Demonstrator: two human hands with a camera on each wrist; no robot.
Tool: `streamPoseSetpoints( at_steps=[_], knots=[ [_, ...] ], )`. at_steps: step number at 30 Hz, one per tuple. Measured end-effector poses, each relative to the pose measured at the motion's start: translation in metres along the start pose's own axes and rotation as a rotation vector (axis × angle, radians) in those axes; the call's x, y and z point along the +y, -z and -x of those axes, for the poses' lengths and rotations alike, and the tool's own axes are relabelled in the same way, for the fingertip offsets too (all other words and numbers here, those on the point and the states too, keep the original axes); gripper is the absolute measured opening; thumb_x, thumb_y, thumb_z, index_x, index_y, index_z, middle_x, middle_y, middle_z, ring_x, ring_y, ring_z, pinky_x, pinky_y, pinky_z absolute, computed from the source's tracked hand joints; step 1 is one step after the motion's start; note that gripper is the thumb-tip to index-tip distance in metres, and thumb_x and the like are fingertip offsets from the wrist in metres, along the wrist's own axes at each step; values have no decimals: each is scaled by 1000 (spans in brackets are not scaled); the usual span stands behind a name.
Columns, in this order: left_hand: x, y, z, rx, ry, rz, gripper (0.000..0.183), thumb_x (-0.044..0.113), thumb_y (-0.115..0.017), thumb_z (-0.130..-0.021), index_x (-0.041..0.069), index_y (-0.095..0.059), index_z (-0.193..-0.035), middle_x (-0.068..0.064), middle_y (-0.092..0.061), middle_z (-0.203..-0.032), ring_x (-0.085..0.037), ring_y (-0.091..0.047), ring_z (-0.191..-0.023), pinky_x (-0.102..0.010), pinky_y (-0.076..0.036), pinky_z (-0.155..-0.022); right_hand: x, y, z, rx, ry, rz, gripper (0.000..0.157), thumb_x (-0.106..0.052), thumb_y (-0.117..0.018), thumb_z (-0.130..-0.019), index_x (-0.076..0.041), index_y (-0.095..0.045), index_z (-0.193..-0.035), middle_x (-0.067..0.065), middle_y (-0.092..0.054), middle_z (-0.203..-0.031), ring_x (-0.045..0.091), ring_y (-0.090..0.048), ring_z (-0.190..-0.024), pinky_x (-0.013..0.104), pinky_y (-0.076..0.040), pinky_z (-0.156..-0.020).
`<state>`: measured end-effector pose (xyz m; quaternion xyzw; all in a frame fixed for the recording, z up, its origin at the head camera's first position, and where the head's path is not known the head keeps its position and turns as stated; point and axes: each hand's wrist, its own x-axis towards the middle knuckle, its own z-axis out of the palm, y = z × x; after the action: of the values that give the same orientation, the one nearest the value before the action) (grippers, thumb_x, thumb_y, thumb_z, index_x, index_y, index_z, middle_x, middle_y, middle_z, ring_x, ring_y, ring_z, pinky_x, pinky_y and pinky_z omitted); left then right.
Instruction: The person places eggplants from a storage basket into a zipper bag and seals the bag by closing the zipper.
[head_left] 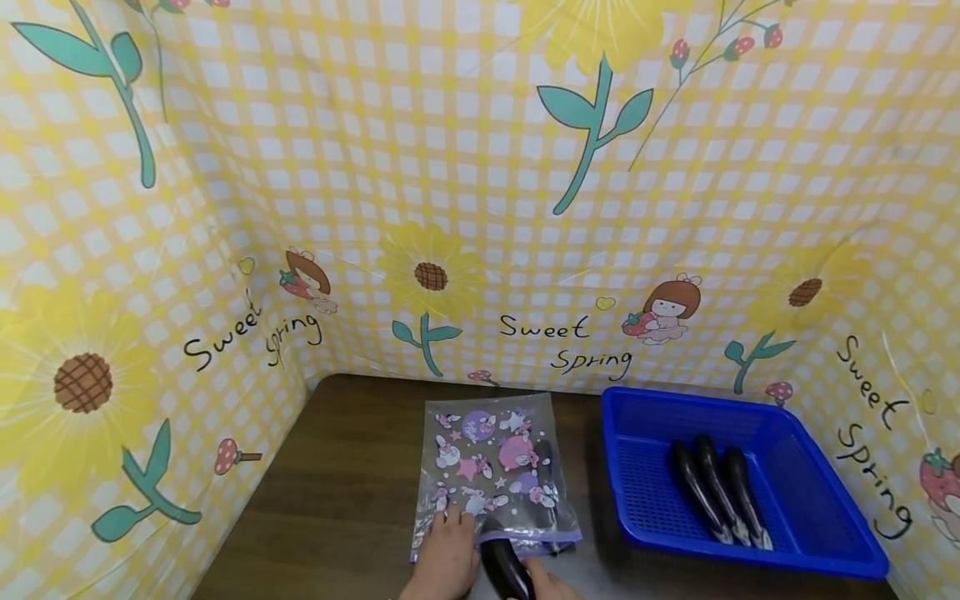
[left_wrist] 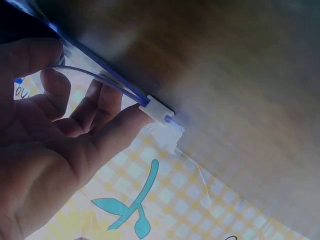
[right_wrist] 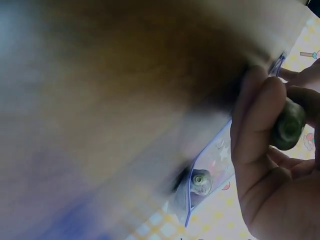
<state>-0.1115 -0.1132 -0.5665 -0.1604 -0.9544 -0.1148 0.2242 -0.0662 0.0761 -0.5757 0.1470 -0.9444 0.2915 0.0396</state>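
A clear zip bag (head_left: 491, 467) with pink and purple cartoon prints lies on the table, its purple-edged mouth toward me. My left hand (head_left: 446, 554) holds the bag's mouth at its left side. In the left wrist view, a fingertip of that hand lies by the white zip slider (left_wrist: 157, 109), and the rim stands parted. My right hand (right_wrist: 270, 160) grips a dark purple eggplant (head_left: 504, 567) near its green stem end; the far end is at the bag's mouth. Another eggplant (right_wrist: 201, 182) lies inside the bag along its right side, stem end toward the mouth.
A blue plastic basket (head_left: 618, 492) stands on the right, with three eggplants (head_left: 705, 487) lying side by side in it. Yellow checked cloth (head_left: 480, 183) hangs behind and on both sides of the brown table (head_left: 322, 500).
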Motion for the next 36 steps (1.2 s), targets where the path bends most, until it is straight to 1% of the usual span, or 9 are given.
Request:
streamPoseSetpoints(
  at_steps=[4, 8, 12, 15, 18, 22, 30, 33, 36],
  knots=[
    [0, -1, 1, 2, -7, -3, 27, 13, -70, -58, 3, -54, -77, -11, -47, -80, -28, -47, -70, -40, -42, -51, -5, 2, -8, -43, -54, 9, 45, -42, -70, -77, -10, -51, -102, 3, -55, -64, 21, -53, -51, 36, -38, -45],
    [-1, -2, 2, -10, -3, -18, 27, 14, -71, -58, 3, -55, -77, -11, -47, -81, -28, -47, -71, -41, -43, -52, -13, 3, -18, -71, -171, 51, 45, -46, -69, -77, -5, -54, -88, 8, -52, -63, 26, -52, -52, 43, -39, -47],
    [-1, -4, 2, -14, 2, -30, 26, 14, -71, -58, 3, -56, -77, -12, -48, -82, -29, -48, -72, -41, -43, -52, -17, 1, -27, -42, -300, 142, 52, -55, -67, -75, -4, -57, -73, 10, -53, -61, 28, -52, -52, 46, -41, -48],
    [0, -4, 2, -22, -1, -31, 26, 15, -71, -58, 4, -56, -77, -12, -48, -82, -29, -48, -72, -42, -43, -51, -16, 1, -33, -12, -356, 236, 56, -61, -64, -76, -5, -60, -68, 10, -55, -61, 29, -54, -53, 48, -43, -51],
    [1, -4, 2, -35, -3, -30, 26, 14, -71, -59, 3, -57, -78, -13, -49, -83, -29, -48, -73, -42, -43, -52, -10, 3, -38, 23, -371, 298, 59, -62, -62, -75, -4, -62, -67, 11, -58, -62, 32, -57, -56, 50, -45, -53],
    [0, -5, 2, -33, -11, -36, 26, 15, -71, -59, 4, -57, -78, -13, -48, -84, -29, -48, -73, -42, -42, -52, -3, 5, -41, 52, -370, 311, 60, -64, -62, -74, -5, -63, -65, 12, -59, -63, 33, -59, -57, 50, -45, -52],
    [-1, -6, 2, -25, -17, -43, 26, 15, -72, -59, 4, -56, -77, -13, -49, -85, -29, -48, -73, -42, -42, -51, 0, 9, -39, -25, -383, 312, 73, -76, -51, -72, -4, -62, -66, 11, -57, -61, 31, -57, -56, 49, -45, -53],
    [-1, -6, 2, -41, -11, -38, 25, 15, -71, -59, 5, -56, -77, -13, -49, -85, -29, -48, -74, -43, -42, -51, -3, 12, -36, -37, -391, 310, 68, -72, -58, -71, -4, -60, -67, 10, -54, -60, 29, -55, -54, 48, -44, -53],
    [-2, -6, 2, -49, -4, -36, 25, 15, -71, -59, 5, -55, -76, -13, -49, -85, -29, -48, -74, -43, -42, -51, -8, 15, -31, -14, -384, 302, 56, -59, -68, -72, -4, -59, -74, 11, -55, -62, 30, -55, -54, 48, -44, -52]
  ],
)
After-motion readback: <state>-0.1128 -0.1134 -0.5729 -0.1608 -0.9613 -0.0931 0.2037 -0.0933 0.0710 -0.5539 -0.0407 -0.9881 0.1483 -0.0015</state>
